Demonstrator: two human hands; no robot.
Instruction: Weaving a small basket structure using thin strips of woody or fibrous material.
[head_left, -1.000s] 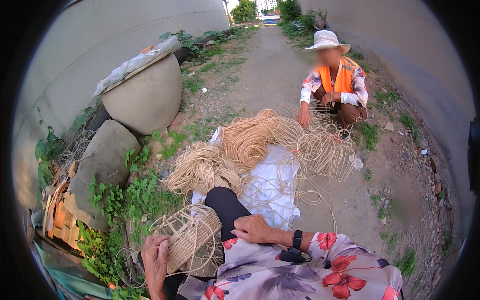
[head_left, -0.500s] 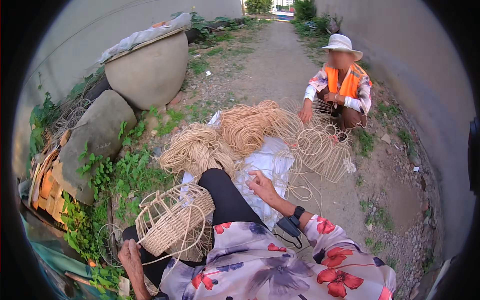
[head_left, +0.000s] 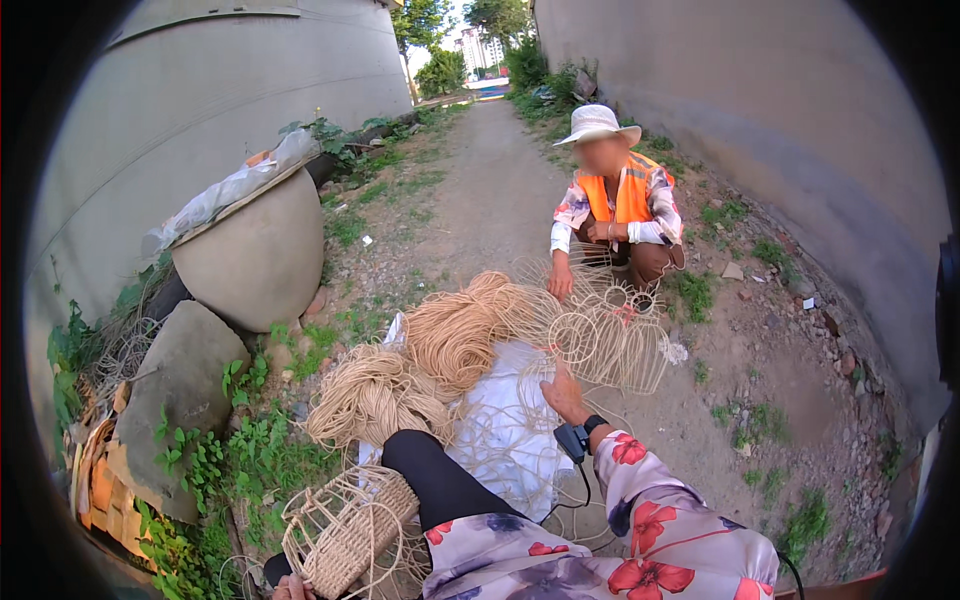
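Observation:
A half-woven basket (head_left: 352,528) of pale cord, with open loops on one side, rests on its side by my left leg. At the lower edge my left hand (head_left: 293,588), partly cut off, is closed at the basket's near end. My right hand (head_left: 566,396) reaches forward over the white cloth (head_left: 508,395), holding nothing, with a finger stretched out. Just beyond the fingertip lies a cord-wrapped ring (head_left: 573,338), part of a spread of thin frames (head_left: 630,345). Loose cord bundles (head_left: 375,395) lie left of this hand.
A co-worker in an orange vest (head_left: 632,190) squats at the frames, one hand (head_left: 561,278) lowered to them. On the left stand a large grey pot (head_left: 255,250) and a curved slab (head_left: 185,400) among weeds. Walls (head_left: 760,130) flank the dirt path (head_left: 490,185).
My view has tilted up, so the scene sits lower and further left. My right hand has stretched forward toward the rings. My left hand stays by the basket.

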